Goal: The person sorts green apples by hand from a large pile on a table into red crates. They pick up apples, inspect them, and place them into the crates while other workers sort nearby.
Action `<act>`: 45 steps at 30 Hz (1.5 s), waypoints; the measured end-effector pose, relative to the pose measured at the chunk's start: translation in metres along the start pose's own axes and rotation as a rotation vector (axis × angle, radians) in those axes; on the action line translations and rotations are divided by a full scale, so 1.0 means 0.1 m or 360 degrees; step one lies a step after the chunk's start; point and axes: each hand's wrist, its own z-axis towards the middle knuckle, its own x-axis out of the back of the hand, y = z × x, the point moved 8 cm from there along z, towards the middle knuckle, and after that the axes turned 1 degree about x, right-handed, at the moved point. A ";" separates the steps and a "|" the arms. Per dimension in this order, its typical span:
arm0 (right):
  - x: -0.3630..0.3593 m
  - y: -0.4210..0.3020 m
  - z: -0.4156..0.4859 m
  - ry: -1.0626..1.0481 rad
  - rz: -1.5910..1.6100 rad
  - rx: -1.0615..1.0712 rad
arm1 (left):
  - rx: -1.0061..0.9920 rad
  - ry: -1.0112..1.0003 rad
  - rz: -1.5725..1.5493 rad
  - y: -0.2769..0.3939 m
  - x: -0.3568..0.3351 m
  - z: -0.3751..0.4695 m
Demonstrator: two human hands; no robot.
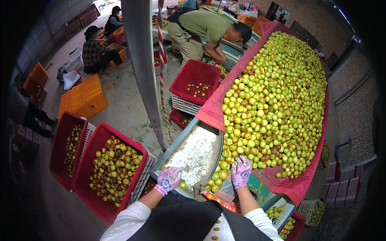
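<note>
A large heap of yellow-green and reddish jujubes (271,105) covers a sloping table lined with red cloth (209,113). My right hand (241,173), in a pink-purple flowered glove, reaches into the heap's near edge with its fingers bent over the fruit. Whether it grips any is hidden. My left hand (169,180), gloved alike, hovers at the near-left side of a metal-rimmed tray (193,150) with a worn whitish bottom. Just beside its fingers sits a single jujube (182,184); I cannot tell if they hold anything. Several jujubes (215,180) lie between my hands.
Left of me stands a red-lined crate (80,177) of redder jujubes, with another crate (57,156) behind. A metal post (144,75) and twisted cord (161,60) rise beyond the tray. A person in green (202,27) bends over near another red-lined crate (194,78). Orange crates (84,96) lie farther left.
</note>
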 end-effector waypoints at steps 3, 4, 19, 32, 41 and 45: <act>-0.01 0.01 0.00 -0.0003 -0.0010 -0.0006 | 0.0045 -0.0164 0.0038 -0.02 -0.05 -0.01; -0.01 0.01 0.00 -0.0003 -0.0011 -0.0004 | 0.0046 -0.0171 0.0050 -0.03 -0.06 -0.01; -0.02 0.00 0.00 -0.0032 -0.0013 -0.0017 | 0.0049 -0.0116 0.0069 -0.04 -0.06 -0.02; -0.02 0.01 0.00 -0.0025 -0.0022 -0.0005 | 0.0097 -0.0194 0.0048 -0.02 -0.05 -0.01; -0.02 0.01 0.00 -0.0043 0.0003 -0.0015 | 0.0082 -0.0179 0.0081 -0.03 -0.06 -0.02; 0.01 -0.02 0.00 -0.0034 0.0026 0.0024 | 0.0050 -0.0165 0.0048 -0.02 -0.05 0.00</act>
